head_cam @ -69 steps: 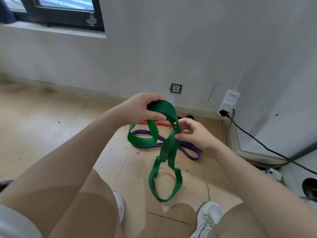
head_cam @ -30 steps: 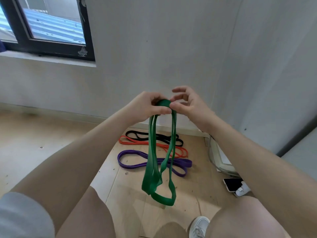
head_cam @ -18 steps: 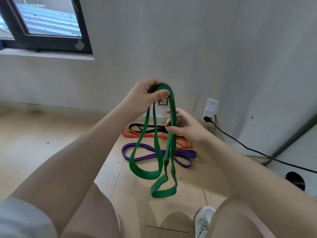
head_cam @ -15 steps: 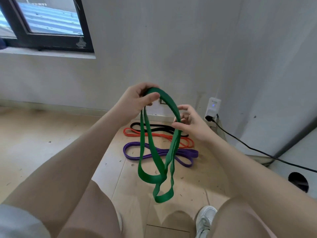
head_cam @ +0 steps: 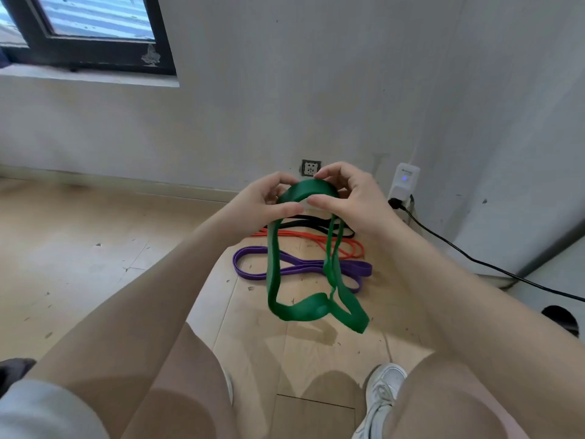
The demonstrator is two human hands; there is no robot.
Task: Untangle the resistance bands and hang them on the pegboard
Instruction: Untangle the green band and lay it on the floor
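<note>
A wide green resistance band (head_cam: pixel 273 264) hangs from both hands above the floor, its lower loops twisted together near the bottom. My left hand (head_cam: pixel 262 202) grips the band's top on the left side. My right hand (head_cam: pixel 351 198) grips the same top bend on the right, thumb underneath. On the wooden floor behind lie a purple band (head_cam: pixel 297 269), an orange band (head_cam: pixel 319 240) and a black band (head_cam: pixel 311 221), overlapping one another near the wall. No pegboard is in view.
A wall socket (head_cam: pixel 311 167) and a white plugged-in adapter (head_cam: pixel 405 182) with a black cable (head_cam: pixel 474 259) sit at the wall's base to the right. A window (head_cam: pixel 91 30) is at upper left. My knees and a white shoe (head_cam: pixel 383 388) fill the bottom.
My right hand rose from the band's side strand to its top bend, beside my left hand. Both hands came lower, and the hanging loops swung and spread wider.
</note>
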